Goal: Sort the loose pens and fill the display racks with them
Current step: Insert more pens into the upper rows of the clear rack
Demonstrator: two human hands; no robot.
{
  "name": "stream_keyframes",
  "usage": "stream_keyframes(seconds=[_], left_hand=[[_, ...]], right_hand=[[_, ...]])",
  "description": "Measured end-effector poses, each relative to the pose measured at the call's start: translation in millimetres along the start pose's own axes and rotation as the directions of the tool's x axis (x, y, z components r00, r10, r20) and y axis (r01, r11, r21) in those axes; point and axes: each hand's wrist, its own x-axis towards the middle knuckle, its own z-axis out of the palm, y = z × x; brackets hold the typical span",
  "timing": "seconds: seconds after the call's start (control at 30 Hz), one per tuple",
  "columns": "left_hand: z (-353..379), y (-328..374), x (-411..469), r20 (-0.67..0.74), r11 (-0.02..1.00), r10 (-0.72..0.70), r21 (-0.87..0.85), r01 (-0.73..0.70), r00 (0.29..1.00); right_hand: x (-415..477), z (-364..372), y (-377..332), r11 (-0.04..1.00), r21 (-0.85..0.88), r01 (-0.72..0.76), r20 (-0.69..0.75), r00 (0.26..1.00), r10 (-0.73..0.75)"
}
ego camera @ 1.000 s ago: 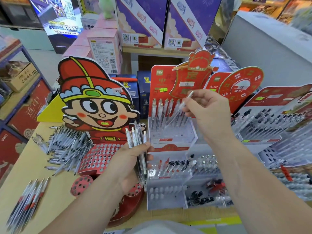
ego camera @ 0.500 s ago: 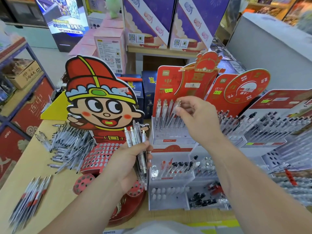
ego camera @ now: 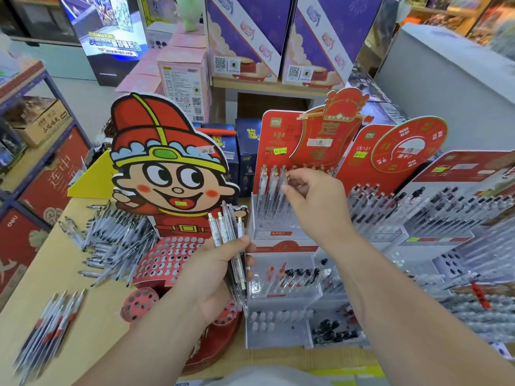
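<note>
bare tabletop (ego camera: pixel 106 316) by pen heap (ego camera: pixel 117 240), cutout (ego camera: pixel 167 174) crowds rack (ego camera: pixel 278 232) L side

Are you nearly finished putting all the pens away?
Not yet. Done: a few pens stand in the top row of the white rack. In hand: the right hand pinches one pen there, and the left hand holds a bundle of pens. Left: a big pile of loose pens and a smaller bunch lie on the table, and the red rack shows open holes.

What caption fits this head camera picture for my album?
Right hand pinches a pen standing in the rack; left hand grips spare pens.
</note>
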Motion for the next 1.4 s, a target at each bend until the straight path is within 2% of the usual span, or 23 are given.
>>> stream_keyframes(seconds=[0.23,0.33,0.4,0.47,0.53,0.63,0.77,0.87,0.97,1.03,1.13,1.2,1.27,1.4], left_hand=[[-1,2,6,0.021,0.993,-0.115,0.01,0.114,0.993],[-3,1,0,0.08,0.999,-0.04,0.019,0.038,0.996],[-1,2,-6,0.139,0.999,-0.013,0.043,0.007,0.99],[3,2,-8,0.177,0.997,-0.006,0.073,-0.007,0.984],[8,2,-10,0.185,0.994,-0.01,0.106,-0.01,0.983],[13,1,-11,0.192,0.99,0.0,0.138,-0.027,0.981],[20,-1,-12,0.196,0.981,0.04,0.177,-0.076,0.98],[25,-3,-11,0.192,0.991,0.039,0.116,-0.062,0.981],[24,-4,-4,0.112,0.997,0.033,0.063,-0.04,0.993],[21,-4,0,0.05,0.999,0.037,0.034,-0.039,0.998],[15,-5,1,0.031,1.0,0.028,0.004,-0.028,0.999],[13,-4,0,0.041,1.0,0.018,-0.001,-0.018,0.999],[12,-4,-1,0.051,1.0,0.015,0.004,-0.015,0.999],[10,-1,-5,0.056,1.0,0.017,0.003,-0.018,0.998]], right_hand=[[-6,-1,-3,0.998,0.037,-0.047,-0.015,0.999,0.048],[-20,-6,-8,0.987,0.147,-0.07,-0.041,0.996,0.077],[-30,-7,-12,0.94,0.284,-0.189,0.141,0.978,0.154],[-39,-5,-15,0.831,0.396,-0.392,0.422,0.881,0.215],[-47,-1,-14,0.769,0.431,-0.473,0.529,0.822,0.209],[-50,-3,-11,0.725,0.494,-0.48,0.496,0.84,0.219],[-51,-10,-8,0.766,0.468,-0.44,0.488,0.852,0.191],[-49,-17,-6,0.738,0.5,-0.454,0.466,0.859,0.213],[-39,-31,-4,0.717,0.527,-0.456,0.389,0.88,0.273],[-30,-41,-1,0.712,0.58,-0.396,0.275,0.918,0.286],[-16,-51,4,0.782,0.582,-0.223,0.035,0.968,0.249],[-9,-52,8,0.851,0.505,-0.143,-0.071,0.976,0.206],[-4,-46,11,0.914,0.395,-0.092,-0.114,0.982,0.148],[1,-31,12,0.968,0.248,-0.033,-0.135,0.988,0.068]])
